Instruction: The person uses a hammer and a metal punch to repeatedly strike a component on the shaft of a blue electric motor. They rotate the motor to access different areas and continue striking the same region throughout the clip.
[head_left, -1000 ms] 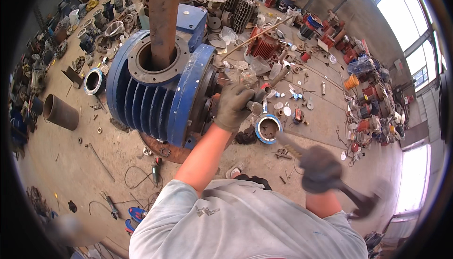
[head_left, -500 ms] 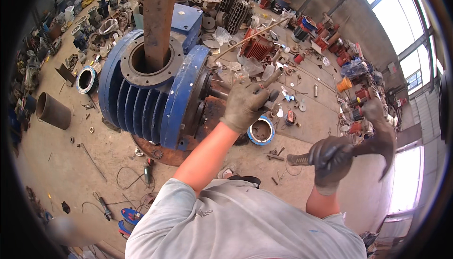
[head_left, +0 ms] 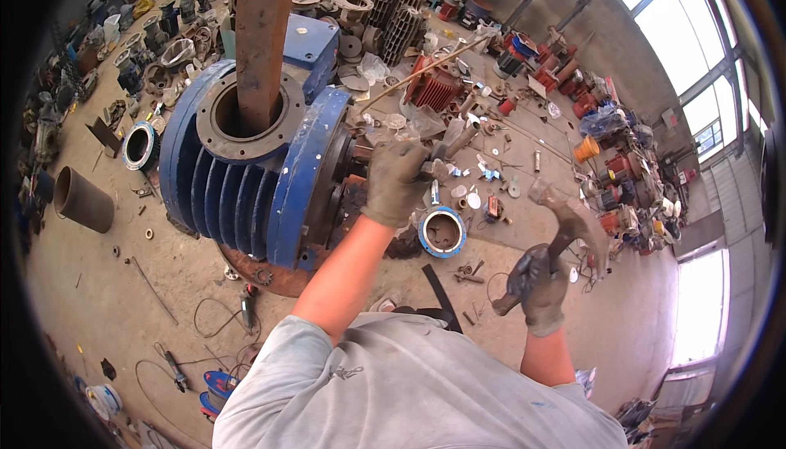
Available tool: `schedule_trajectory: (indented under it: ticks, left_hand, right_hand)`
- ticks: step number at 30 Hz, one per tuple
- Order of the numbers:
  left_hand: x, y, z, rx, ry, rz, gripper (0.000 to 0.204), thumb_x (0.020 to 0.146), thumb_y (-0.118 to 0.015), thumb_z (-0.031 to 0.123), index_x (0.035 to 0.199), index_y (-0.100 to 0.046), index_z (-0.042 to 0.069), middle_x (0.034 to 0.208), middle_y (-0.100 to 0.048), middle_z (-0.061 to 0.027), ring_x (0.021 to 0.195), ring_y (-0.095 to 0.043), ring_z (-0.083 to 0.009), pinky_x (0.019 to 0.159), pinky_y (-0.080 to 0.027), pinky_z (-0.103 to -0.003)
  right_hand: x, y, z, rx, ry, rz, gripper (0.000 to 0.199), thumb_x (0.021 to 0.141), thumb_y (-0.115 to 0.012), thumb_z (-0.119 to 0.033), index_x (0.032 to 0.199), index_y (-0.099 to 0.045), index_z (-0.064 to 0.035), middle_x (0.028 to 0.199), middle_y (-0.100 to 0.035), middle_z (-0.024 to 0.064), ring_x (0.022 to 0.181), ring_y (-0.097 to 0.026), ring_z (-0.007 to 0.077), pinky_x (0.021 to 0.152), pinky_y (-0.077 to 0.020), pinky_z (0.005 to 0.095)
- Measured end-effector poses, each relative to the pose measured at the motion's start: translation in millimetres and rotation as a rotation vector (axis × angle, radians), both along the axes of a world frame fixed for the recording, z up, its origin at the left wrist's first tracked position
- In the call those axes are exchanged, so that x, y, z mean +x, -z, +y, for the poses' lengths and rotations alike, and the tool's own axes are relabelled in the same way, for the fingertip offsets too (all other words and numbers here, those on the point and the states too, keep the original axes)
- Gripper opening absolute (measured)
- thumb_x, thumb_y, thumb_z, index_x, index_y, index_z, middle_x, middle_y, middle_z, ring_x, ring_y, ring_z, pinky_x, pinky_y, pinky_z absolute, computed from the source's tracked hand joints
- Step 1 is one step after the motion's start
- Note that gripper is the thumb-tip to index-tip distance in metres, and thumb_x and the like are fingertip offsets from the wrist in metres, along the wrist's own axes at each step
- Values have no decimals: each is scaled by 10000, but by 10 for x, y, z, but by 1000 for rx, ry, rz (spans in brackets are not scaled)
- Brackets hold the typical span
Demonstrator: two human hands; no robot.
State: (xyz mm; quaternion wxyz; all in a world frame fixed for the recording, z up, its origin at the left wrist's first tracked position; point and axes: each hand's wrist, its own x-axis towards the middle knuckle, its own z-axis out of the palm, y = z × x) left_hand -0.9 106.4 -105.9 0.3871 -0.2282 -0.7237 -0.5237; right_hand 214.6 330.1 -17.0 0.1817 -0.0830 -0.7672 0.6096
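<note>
Machine (head_left: 311,172), one only, big and blue, sits at ten o'clock from the middle of my view, its paint chipped and flecked with white. It has two thick rounded rims with a row of ribs between them, a blue box (head_left: 313,46) on top, and a bare metal collar (head_left: 211,133) with bolt holes around its mouth. One rusty brown post (head_left: 260,49) rises out of that mouth toward eleven. My grey shirt (head_left: 426,396) fills six o'clock; a small dark mark (head_left: 346,372) on it is too small for me to read. One red ribbed motor (head_left: 434,87) lies near one o'clock, and one rusty tube (head_left: 94,207) is at nine.

One blue cable reel (head_left: 219,383) is between seven and eight. At four o'clock my gloved right hand (head_left: 536,287) is wrapped tight around the handle of one hammer (head_left: 585,224), its dark, worn head raised toward three and partly blurred. I count two blue-edged rings: one ring (head_left: 423,240) just off the middle toward four, the other ring (head_left: 128,154) between nine and ten. Two corded power tools, a nearer tool (head_left: 247,310) and a farther tool (head_left: 173,371), lie at eight.

Close to the middle, right of the machine, my gloved left hand (head_left: 395,180) is clenched on one metal bar (head_left: 439,170), its dull, blunt end poking out toward three. My fist hides most of it, so I cannot tell whether its other end touches the machine.
</note>
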Motion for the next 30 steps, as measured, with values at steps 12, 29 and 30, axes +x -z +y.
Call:
schedule_trajectory:
  ticks: [12, 29, 30]
  left_hand:
    - [5, -1, 70, 113, -80, 23, 223, 813, -871, 139, 887, -665, 99, 786, -632, -117, 742, -646, -375, 671, -486, -520]
    - [-9, -79, 135, -53, -35, 15, 315, 686, -852, 92, 956, -692, 110, 858, -656, -106, 843, -670, -369, 749, -496, -503]
    - [-28, -69, 134, -38, -51, -5, 317, 684, -853, 88, 956, -690, 108, 863, -658, -109, 845, -669, -373, 752, -497, -506]
  right_hand:
    - [-461, -303, -276, 190, -479, 493, 394, 1118, -563, -436, 997, -629, -66, 731, -581, 76, 617, -572, 264, 591, -512, 412]
    - [-59, 353, 41, -46, -33, -434, 300, 1144, -559, -214, 987, -668, 17, 745, -637, 42, 493, -534, 99, 466, -448, 287]
    - [-60, 361, 48, -61, -19, -441, 309, 1147, -558, -219, 982, -671, 16, 721, -626, 36, 487, -528, 97, 464, -443, 287]
